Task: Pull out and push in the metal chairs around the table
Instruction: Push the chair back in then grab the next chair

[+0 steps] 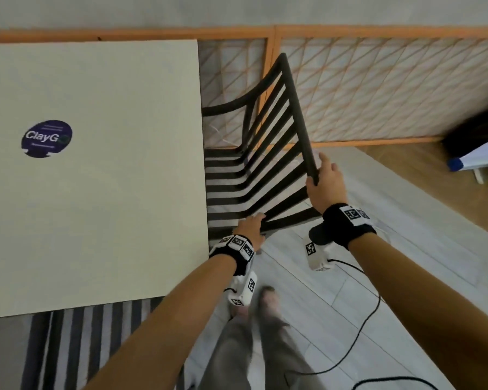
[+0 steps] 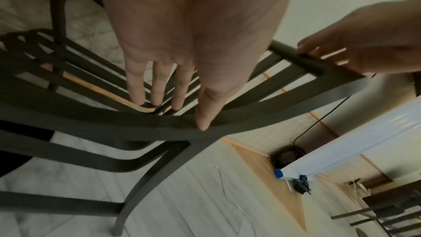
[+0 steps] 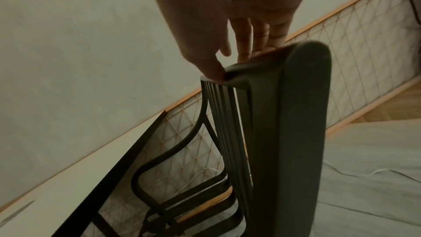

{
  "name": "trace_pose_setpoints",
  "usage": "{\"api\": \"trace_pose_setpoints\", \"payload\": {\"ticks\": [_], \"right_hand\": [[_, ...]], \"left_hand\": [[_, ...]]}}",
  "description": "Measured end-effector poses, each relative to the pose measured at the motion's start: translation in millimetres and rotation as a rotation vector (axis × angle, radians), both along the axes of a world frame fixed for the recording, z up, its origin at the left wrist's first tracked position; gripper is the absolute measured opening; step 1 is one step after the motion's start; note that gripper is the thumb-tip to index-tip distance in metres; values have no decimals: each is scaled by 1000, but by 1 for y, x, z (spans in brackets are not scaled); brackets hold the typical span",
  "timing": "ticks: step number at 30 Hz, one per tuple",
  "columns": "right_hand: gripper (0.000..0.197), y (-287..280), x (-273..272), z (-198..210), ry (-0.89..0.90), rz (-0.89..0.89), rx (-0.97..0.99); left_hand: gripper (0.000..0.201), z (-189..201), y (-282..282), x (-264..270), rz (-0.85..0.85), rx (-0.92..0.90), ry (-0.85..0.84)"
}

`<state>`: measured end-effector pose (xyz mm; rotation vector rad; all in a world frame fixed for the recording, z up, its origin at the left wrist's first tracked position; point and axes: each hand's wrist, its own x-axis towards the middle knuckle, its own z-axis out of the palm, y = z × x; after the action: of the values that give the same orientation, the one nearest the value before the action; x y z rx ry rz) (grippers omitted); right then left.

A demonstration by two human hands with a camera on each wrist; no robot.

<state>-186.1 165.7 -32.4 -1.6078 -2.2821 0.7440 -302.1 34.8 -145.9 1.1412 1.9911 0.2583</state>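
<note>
A cream counter [image 1: 96,178] stands at left, a black slatted metal chair [image 1: 265,153] against its right edge. The left hand [image 1: 251,226] curls its fingers [image 2: 157,87] through the slats; the right hand [image 1: 326,184] grips the backrest's top rail.

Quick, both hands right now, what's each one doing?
Left hand: fingers hooked over the side slat of the black metal chair, holding it.
Right hand: grips the near end of the chair's top rail.
</note>
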Motion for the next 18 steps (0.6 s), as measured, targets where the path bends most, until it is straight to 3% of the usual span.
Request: {"api": "trace_pose_setpoints", "payload": {"ticks": [5,11,18], "right_hand": [[69,17,-10,-27,-50,100,-13],[74,48,-16,-38,-30,142,-32],[73,48,-2,-34,51,111,-16]], "left_hand": [[49,-41,18,9,12,-207,-8],[56,-56,38,16,121,-133,19],[52,-45,43,21,69,-133,8]]}}
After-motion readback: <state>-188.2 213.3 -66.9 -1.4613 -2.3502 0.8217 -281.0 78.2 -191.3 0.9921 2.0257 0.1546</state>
